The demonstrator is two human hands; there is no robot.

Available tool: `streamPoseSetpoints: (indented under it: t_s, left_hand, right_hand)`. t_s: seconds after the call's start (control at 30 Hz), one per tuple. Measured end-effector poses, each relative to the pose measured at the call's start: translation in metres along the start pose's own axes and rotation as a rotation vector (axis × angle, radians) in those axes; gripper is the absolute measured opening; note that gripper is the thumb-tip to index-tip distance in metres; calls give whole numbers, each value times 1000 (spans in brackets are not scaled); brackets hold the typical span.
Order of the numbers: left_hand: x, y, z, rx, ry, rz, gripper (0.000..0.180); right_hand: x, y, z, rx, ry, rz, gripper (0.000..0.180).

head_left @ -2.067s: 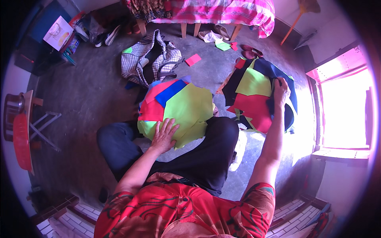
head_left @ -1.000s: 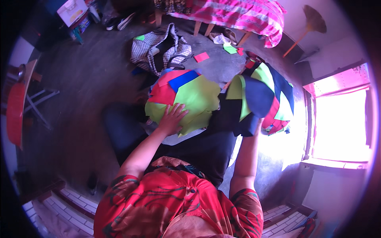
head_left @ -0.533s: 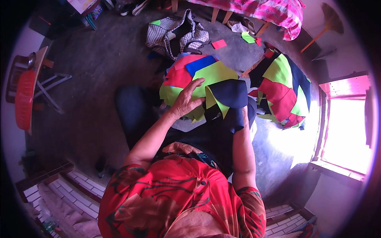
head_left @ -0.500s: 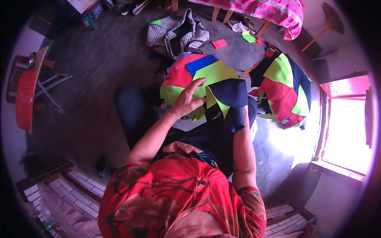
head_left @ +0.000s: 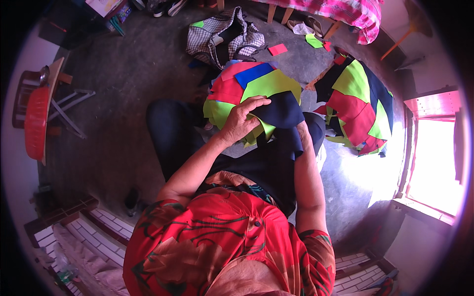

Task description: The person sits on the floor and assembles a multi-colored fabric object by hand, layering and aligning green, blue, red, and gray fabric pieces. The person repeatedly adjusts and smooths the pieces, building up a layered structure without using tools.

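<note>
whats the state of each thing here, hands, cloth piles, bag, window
left hand: flat on the lap pile
right hand: mostly hidden under the navy piece
navy piece: draped over the lap pile
lap pile: stacked, layered colours
floor pile: heaped beside the knee
checked bag: open, slumped
window: bright

Flat white printed package (head_left: 102, 6) at the top-left edge.

A home room: bare floor (head_left: 123, 98), bed with pink checked cover (head_left: 340, 10), bright window (head_left: 434, 158), scattered cloth pieces (head_left: 360, 98).
</note>
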State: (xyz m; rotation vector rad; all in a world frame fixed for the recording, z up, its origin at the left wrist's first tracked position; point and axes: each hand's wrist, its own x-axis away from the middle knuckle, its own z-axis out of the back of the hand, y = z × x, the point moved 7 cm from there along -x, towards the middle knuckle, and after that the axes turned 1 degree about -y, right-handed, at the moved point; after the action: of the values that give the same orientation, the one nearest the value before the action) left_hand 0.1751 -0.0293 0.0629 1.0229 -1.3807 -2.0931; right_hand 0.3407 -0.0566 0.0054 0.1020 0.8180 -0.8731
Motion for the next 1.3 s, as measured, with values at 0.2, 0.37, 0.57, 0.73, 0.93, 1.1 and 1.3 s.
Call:
streamPoseSetpoints:
  t_s: [0.2, 0.37, 0.57, 0.73, 0.93, 1.1, 1.3]
  left_hand:
    - [11, -38, 8, 582, 234, 355, 24]
    - [21, -60, 13, 1034, 443, 564, 28]
    - [28, -69, 17, 1077, 436, 590, 24]
    - [25, -56, 21, 1059, 416, 557, 24]
    - [26, -59, 30, 969, 449, 476, 26]
    - [27, -56, 29, 897, 370, 458, 27]
    - [25, -43, 18, 696, 256, 441, 33]
  right_hand:
    - [15, -11, -15, -1580, 136, -1273, 28]
    - [8, -18, -20, -1652, 116, -1272, 22]
    - [3, -17, -17, -1497, 197, -1315, 24]
    - [7, -18, -18, -1480, 210, -1368, 26]
    - [10, -2, -9, -1370, 393, -1227, 18]
    - [9, -2, 7, -1201, 503, -1170, 21]
    - [-20, -29, 17, -988, 277, -1053, 27]
